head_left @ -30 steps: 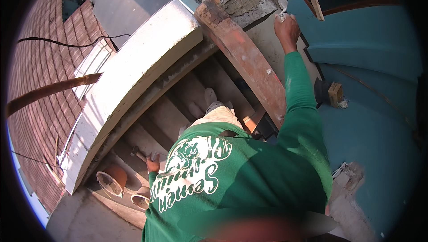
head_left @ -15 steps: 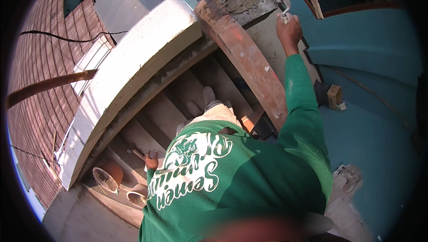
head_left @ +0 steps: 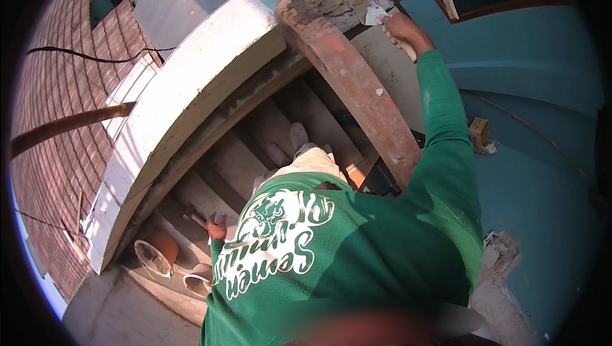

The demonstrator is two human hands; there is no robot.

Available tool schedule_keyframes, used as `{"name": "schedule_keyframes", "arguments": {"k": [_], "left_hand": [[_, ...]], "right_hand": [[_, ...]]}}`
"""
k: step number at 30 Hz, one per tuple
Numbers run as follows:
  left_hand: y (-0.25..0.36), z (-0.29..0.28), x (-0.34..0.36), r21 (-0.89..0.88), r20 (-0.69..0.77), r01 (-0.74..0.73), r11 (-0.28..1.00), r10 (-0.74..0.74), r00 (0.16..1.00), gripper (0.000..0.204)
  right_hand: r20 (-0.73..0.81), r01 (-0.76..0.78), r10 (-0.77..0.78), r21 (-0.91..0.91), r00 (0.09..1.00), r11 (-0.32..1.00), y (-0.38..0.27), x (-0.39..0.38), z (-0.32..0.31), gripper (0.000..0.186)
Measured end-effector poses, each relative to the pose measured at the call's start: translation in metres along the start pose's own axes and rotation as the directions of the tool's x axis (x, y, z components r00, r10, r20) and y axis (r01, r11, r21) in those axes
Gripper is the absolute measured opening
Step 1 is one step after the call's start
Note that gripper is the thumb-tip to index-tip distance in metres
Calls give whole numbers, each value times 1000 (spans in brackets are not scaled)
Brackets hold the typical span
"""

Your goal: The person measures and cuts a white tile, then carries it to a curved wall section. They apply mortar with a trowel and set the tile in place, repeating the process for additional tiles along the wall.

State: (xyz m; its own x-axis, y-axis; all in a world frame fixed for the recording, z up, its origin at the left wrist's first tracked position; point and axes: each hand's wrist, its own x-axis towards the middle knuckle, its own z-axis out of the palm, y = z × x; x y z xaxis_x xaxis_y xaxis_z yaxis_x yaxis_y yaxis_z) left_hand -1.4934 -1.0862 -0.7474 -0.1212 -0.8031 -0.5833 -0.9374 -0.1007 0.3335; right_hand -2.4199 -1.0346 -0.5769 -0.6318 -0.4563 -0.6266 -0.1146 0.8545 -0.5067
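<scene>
My right hand [head_left: 403, 29] is closed round a trowel [head_left: 376, 14], at the top of the view. Its metal blade lies close to the rough mortar [head_left: 354, 0] on the ledge, and the end of its wooden handle sticks out below my fist. I cannot tell whether the blade touches the mortar. Low at my left side, my left hand [head_left: 217, 226] is closed on a stick-like tool with a pale handle [head_left: 200, 220], which has a darker end over the steps. The tool's kind is too small to make out.
Under me run concrete steps [head_left: 213, 196] between a white curved parapet [head_left: 191, 72] and a reddish curved rail wall [head_left: 357, 84]. An orange-brown bucket [head_left: 167, 245] and a smaller pale bucket [head_left: 199, 280] stand at lower left. A small box [head_left: 479, 134] lies right, near a teal wall [head_left: 529, 186].
My right hand has turned and come slightly left and down, bringing the trowel's blade from pointing upward to lying by the mortar. My left hand has hardly moved.
</scene>
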Motion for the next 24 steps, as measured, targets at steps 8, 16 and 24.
{"name": "schedule_keyframes", "arguments": {"k": [8, 16, 24], "left_hand": [[-3, 8, -9, -164, 198, 177, 971, -144, 970, 85], [21, -11, -17, -200, 81, 144, 969, -130, 988, 86], [7, 1, -20, -147, 75, 139, 979, -130, 989, 85]], "right_hand": [[25, 99, -98, -78, 995, 992, 2, -29, -12, 46], [242, 316, -226, -459, 944, 830, -25, -17, 19, 52], [57, 179, -170, -386, 984, 905, 12, -15, -16, 47]]}}
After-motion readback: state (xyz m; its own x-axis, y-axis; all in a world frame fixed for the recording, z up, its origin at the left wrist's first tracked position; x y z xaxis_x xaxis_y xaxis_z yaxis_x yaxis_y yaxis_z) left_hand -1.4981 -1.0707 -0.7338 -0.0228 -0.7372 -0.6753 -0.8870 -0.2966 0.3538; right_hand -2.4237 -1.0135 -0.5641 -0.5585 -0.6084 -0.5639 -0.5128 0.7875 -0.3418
